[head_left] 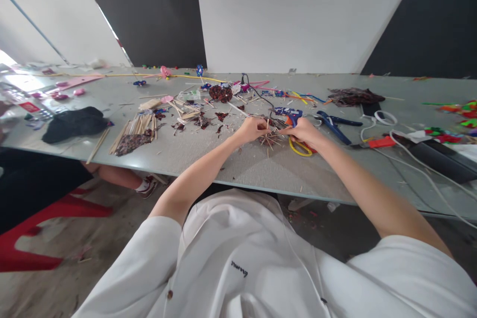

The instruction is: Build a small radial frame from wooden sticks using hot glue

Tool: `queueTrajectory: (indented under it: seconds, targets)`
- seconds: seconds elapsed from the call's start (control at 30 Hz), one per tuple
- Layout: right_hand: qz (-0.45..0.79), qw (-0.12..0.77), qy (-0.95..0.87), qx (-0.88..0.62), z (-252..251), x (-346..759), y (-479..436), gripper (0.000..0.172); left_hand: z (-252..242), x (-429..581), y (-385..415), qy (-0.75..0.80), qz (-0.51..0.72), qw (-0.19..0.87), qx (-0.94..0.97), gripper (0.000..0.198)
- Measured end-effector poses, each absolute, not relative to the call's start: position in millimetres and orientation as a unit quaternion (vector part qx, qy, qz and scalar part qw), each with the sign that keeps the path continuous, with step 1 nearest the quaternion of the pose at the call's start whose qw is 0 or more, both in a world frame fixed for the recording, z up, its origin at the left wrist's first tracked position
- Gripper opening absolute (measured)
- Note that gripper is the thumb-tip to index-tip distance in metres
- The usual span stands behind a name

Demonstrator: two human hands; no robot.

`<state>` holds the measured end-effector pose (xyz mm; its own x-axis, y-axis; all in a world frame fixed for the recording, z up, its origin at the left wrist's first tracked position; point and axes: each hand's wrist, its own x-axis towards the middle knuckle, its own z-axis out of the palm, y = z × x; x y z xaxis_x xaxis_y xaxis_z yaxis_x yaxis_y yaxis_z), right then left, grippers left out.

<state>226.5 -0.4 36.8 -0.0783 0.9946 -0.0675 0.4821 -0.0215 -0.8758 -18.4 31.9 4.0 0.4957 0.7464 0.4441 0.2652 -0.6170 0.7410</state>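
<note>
A dark reddish piece with thin wooden sticks poking out all round it (269, 140) is between my two hands at the middle of the table (208, 161). My left hand (252, 129) is closed in a pinch at its left side, with a short stick between the fingertips. My right hand (303, 131) has its fingers pressed together at the right side; what they hold, if anything, is too small to tell. The blue glue gun (288, 113) lies just behind my right hand. Yellow-handled scissors (300, 148) rest under that hand.
Blue pliers (335, 126), white cables (410, 159) and a black box (439, 159) lie to the right. On the left are bundled sticks (139, 131), a black cloth (76, 124) and a plastic bottle (28, 104). A person's leg (119, 176) and a red stool (55, 213) show below.
</note>
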Motion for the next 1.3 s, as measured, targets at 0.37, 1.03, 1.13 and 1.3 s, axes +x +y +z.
queueTrajectory:
  seconds: [0.37, 1.03, 1.13, 1.3]
  targets:
    - [0.398, 0.312, -0.628, -0.591, 35.9, 230.5, 2.5, 0.059, 1.9, -18.0, 33.7, 0.312, 0.393, 0.313, 0.807, 0.017]
    - [0.385, 0.294, -0.638, -0.599, 39.6, 228.0, -2.0, 0.052, 6.9, -19.2, 30.0, 0.320, 0.385, 0.292, 0.815, 0.015]
    - [0.384, 0.292, -0.637, -0.601, 38.8, 228.2, -1.1, 0.051, 8.8, -19.4, 28.7, 0.328, 0.380, 0.293, 0.814, 0.015]
    - [0.386, 0.288, -0.638, -0.601, 34.5, 230.6, 3.0, 0.049, 9.4, -19.7, 28.1, 0.333, 0.382, 0.286, 0.813, 0.020]
